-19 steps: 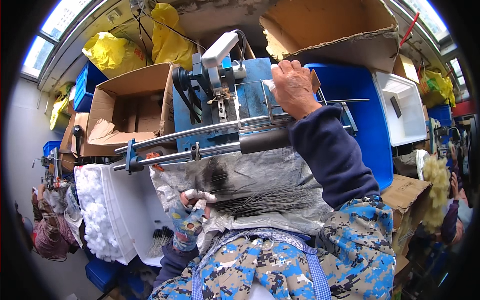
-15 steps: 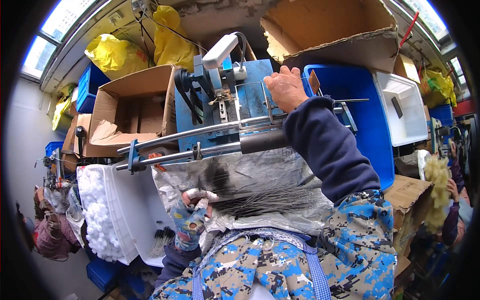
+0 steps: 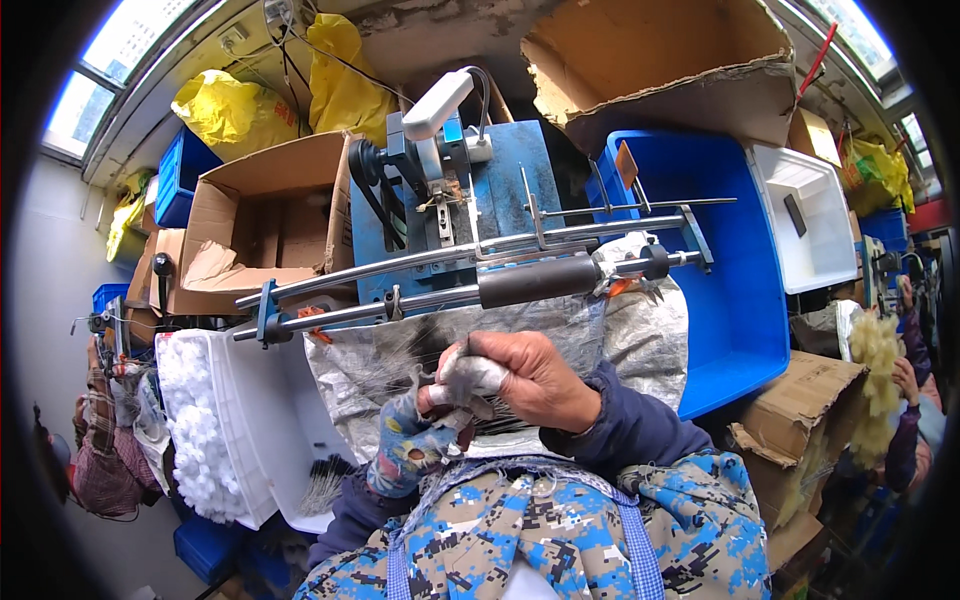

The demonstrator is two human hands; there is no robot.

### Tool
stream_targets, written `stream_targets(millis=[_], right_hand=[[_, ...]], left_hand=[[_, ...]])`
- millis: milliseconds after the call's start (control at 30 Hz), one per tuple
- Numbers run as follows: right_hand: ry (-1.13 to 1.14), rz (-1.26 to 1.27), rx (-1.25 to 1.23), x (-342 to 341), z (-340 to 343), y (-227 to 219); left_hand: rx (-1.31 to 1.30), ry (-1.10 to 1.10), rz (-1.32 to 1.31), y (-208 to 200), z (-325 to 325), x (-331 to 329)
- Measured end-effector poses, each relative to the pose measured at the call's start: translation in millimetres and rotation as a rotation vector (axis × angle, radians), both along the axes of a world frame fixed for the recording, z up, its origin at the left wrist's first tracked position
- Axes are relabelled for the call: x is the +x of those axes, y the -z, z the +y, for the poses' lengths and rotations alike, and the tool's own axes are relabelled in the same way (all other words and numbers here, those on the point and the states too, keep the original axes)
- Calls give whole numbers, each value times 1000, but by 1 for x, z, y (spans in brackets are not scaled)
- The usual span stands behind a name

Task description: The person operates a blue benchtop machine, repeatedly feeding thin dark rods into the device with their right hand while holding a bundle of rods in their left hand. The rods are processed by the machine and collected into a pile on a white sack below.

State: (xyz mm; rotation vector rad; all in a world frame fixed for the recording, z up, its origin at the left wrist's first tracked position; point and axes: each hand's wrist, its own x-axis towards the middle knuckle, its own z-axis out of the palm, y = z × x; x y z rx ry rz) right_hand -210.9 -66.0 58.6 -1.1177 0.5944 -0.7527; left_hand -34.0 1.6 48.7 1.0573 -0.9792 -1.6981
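Head view. Both hands meet low over the lap side of a grey-silver sheet (image 3: 345, 365), in front of the machine (image 3: 515, 180).

Right hand (image 3: 545, 378): forearm enters from lower right in a dark blue sleeve (image 3: 640, 420), elbow bent, hand pointing left. Back of hand up, fingers curled inward. White wrapping (image 3: 480, 374) covers thumb or finger ends; overlap prevents telling which. Grip narrow; cannot tell whether anything is pinched in it.

Left hand (image 3: 415, 428): comes up from lower left, wrist angled toward the right hand. A patterned blue cloth cover with a hole lies over its back; the exposed fingers are bent. Its fingertips touch or nearly touch the right hand's wrapped digits. Grip also narrow; contents hidden, so cannot tell what it holds, if anything.

Thin wires (image 3: 508, 424) lie on the sheet, partly covered by the right hand. A dark patch of bristles (image 3: 428, 328) sits just beyond the fingers, near the rods, with fine pale strands beside it.

Beyond the hands, a dark roller (image 3: 540, 281) sits on the front rod, well apart from both. Left: a white tub (image 3: 255, 410) containing short dark-tipped bristle bunches (image 3: 324, 485). Right: a blue tub (image 3: 740, 300).
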Motion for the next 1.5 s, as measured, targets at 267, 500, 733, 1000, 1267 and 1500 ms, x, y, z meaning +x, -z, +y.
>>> stream_targets(millis=[267,500,733,1000,1267,1500], right_hand=[[376,237,-499,-49,-91,-38],[349,1424,-1128,-13,-163,42],[331,1471,-1132,-4,-164,51],[331,1449,-1112,-6,-164,53],[308,1446,-1074,-6,-162,48],[314,1213,-987,-8,-174,63]], left_hand=[[137,-137,-76,20,4,32],[179,-129,-119,20,2,18],[212,-209,-97,28,9,31],[264,-175,-116,26,3,15],[272,-175,-131,34,5,22],[326,-174,-75,35,6,15]])
